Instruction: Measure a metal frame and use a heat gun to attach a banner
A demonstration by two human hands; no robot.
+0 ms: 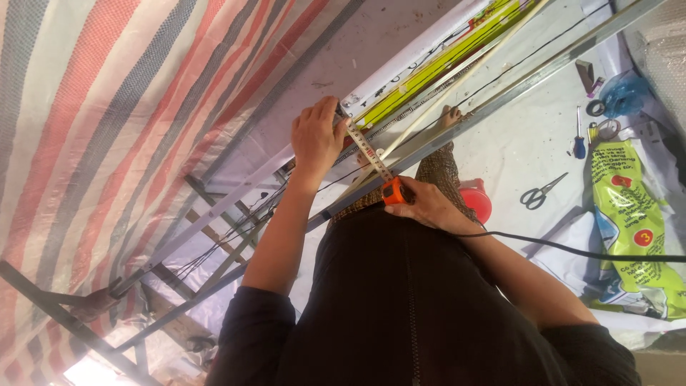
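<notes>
My left hand (316, 136) presses the free end of a yellow measuring tape (368, 154) down on a long grey metal rail (236, 193). My right hand (427, 204) grips the orange tape measure case (395, 191) against a second, parallel metal rail (514, 82). The tape blade stretches slantwise between the two hands, across the gap between the rails. My bare foot (449, 114) shows beyond the rails on white sheeting.
A striped red, white and blue tarpaulin (107, 121) fills the left. On the white sheet lie scissors (539, 193), a blue-handled screwdriver (579, 139), a red lid (477, 200), a blue plastic bag (623, 93) and a green printed sack (632, 214). A black cable (572, 250) crosses my right arm.
</notes>
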